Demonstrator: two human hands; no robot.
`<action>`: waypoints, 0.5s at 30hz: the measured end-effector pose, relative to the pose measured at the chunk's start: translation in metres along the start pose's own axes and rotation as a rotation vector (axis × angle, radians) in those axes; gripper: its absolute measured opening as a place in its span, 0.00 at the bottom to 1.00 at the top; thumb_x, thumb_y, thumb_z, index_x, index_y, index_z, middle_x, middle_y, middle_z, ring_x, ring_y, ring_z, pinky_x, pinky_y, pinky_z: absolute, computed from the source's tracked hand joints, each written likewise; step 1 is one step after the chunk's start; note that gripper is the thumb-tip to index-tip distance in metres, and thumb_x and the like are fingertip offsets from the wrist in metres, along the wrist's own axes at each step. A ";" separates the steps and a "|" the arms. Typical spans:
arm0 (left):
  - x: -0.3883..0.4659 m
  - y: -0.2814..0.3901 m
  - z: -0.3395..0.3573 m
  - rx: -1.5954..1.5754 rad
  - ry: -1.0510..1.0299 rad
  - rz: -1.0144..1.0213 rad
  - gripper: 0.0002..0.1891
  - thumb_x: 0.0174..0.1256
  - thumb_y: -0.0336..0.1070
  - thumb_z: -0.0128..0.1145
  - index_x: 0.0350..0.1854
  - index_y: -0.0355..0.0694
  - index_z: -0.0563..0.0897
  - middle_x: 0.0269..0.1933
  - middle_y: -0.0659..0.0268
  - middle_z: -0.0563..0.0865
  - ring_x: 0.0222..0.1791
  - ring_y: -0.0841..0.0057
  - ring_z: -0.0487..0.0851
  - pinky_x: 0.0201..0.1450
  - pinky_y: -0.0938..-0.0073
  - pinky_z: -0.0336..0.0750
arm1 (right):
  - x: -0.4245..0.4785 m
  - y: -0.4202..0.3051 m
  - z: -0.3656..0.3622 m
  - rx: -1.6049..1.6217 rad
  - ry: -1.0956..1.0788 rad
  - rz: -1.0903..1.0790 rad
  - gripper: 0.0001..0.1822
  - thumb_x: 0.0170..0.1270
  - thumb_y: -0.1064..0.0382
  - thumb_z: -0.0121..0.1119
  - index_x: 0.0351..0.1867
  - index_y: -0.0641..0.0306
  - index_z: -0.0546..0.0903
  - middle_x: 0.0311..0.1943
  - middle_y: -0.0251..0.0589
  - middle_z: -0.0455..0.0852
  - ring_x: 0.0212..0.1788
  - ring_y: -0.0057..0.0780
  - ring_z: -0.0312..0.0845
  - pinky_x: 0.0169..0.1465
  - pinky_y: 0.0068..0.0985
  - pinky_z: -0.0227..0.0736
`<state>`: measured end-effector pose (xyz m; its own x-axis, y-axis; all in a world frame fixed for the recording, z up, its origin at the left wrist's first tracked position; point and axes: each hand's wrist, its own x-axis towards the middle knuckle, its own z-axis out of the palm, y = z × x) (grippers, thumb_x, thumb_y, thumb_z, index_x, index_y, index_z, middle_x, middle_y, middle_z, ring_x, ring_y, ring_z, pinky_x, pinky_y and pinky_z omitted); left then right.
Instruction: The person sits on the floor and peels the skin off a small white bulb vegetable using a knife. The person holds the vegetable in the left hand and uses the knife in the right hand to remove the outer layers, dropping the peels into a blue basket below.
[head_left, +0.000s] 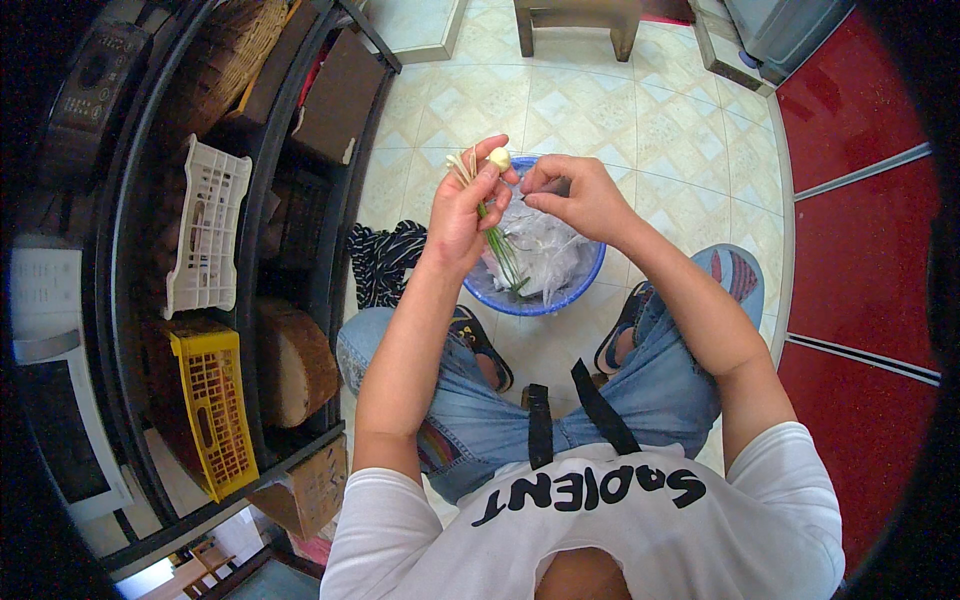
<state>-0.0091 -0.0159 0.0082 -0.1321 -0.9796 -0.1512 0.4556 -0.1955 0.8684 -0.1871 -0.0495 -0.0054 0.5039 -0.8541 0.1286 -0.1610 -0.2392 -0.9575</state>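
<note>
My left hand (469, 206) is closed around a thin bunch of green stalks (499, 244) with pale ends, which point up past the fingers while the green tips hang over the bin. A small round yellowish-white piece (499, 157), perhaps a peeled bulb or clove, sits between its thumb and fingers. Just to the right is my right hand (574, 195), thumb and index finger close together, with a tiny dark bit at the tips; what it is cannot be told. Both hands are above a blue plastic bin (600, 270) lined with a crumpled clear plastic bag (551, 251).
A dark metal shelf (274, 150) on the left holds a white plastic basket (210, 225), a yellow plastic basket (217, 405) and a round wooden block (296, 364). Patterned dark cloth (382, 259) lies beside the bin. Red cabinet doors (855, 262) stand right; a wooden stool (577, 26) stands ahead.
</note>
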 end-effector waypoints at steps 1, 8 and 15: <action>-0.001 0.000 0.001 0.016 0.017 -0.003 0.17 0.70 0.36 0.51 0.59 0.41 0.73 0.35 0.67 0.81 0.23 0.89 0.69 0.16 0.90 0.56 | 0.000 -0.002 -0.001 -0.001 0.016 0.001 0.06 0.51 0.68 0.65 0.30 0.67 0.81 0.26 0.41 0.85 0.31 0.26 0.82 0.38 0.25 0.75; -0.003 -0.002 0.005 0.097 0.045 -0.024 0.16 0.66 0.32 0.55 0.56 0.42 0.74 0.34 0.68 0.81 0.22 0.89 0.68 0.18 0.89 0.55 | 0.003 -0.007 -0.002 0.008 0.204 -0.180 0.04 0.52 0.72 0.63 0.28 0.68 0.79 0.31 0.41 0.86 0.36 0.27 0.82 0.41 0.24 0.76; -0.003 -0.005 0.007 0.153 0.058 -0.034 0.15 0.64 0.30 0.57 0.53 0.42 0.76 0.29 0.72 0.77 0.21 0.90 0.67 0.19 0.89 0.55 | 0.001 -0.016 -0.004 0.014 0.206 -0.215 0.04 0.51 0.75 0.62 0.27 0.69 0.77 0.34 0.42 0.85 0.36 0.27 0.81 0.42 0.24 0.77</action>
<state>-0.0170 -0.0116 0.0081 -0.0924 -0.9745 -0.2045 0.3115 -0.2234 0.9236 -0.1868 -0.0485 0.0109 0.3425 -0.8606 0.3770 -0.0565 -0.4194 -0.9061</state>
